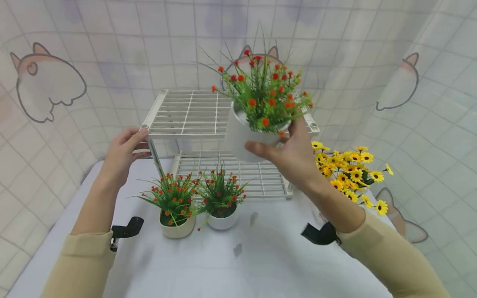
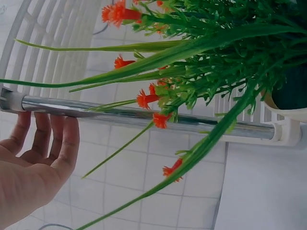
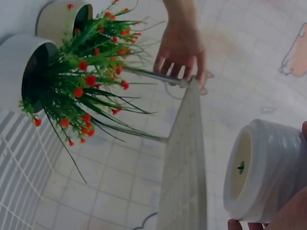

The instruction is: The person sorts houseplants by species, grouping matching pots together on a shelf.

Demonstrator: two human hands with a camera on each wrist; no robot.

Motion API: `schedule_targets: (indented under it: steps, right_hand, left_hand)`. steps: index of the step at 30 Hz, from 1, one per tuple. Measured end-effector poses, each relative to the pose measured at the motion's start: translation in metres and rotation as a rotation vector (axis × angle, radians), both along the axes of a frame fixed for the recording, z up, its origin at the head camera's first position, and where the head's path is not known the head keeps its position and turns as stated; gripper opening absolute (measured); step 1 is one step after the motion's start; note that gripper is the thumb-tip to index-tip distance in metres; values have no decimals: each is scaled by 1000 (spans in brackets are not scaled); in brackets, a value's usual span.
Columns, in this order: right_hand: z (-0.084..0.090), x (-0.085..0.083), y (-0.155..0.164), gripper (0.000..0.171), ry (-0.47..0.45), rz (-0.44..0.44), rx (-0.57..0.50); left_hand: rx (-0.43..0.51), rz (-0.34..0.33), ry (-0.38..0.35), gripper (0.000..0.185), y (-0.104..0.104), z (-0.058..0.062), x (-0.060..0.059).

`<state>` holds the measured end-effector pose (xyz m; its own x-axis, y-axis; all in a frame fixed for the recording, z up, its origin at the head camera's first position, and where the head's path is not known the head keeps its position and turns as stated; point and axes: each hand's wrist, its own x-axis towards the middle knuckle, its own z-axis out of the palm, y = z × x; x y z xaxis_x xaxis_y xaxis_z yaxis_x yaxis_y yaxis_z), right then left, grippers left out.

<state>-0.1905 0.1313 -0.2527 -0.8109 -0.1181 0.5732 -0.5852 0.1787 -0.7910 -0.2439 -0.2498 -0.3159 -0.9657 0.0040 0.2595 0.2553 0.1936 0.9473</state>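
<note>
A white pot point(image 1: 242, 138) of red-flowered greenery is held in the air above the right part of the rack's top shelf point(image 1: 186, 114), its base clear of the grid. The pot is plain, round and smooth, with a small hole in its underside, as the right wrist view shows; thin grass blades and small red blooms spill over its rim. It is gripped at the side by the right hand point(image 1: 288, 155), thumb on the near wall and fingers wrapped behind — a hold that keeps the plant roughly upright, tipped slightly.

The front left corner of the rack is held by the left hand point(image 1: 121, 155), thumb on top and fingers curled under the shelf edge by the metal post point(image 2: 144, 117), apparently to steady the light frame.

On the counter point(image 1: 223, 265), just before the rack's lower shelf, a beige pot point(image 1: 177, 225) and a smaller white pot point(image 1: 222, 219) of the same red plants stand side by side. Yellow flowers point(image 1: 350, 169) stand at the counter's right edge.
</note>
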Motion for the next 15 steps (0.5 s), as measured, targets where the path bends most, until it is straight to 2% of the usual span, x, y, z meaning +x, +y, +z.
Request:
schedule_targets:
  steps: [6, 11, 15]
  right_hand:
    - [9, -46, -26, 100, -125, 12, -36]
    - [18, -72, -50, 100, -196, 19, -78]
    - [26, -88, -73, 105, -221, 2, -39]
  left_hand:
    - [56, -43, -33, 30, 4, 2, -1]
    - [57, -46, -35, 31, 5, 6, -2]
    - [90, -35, -47, 30, 3, 7, 0]
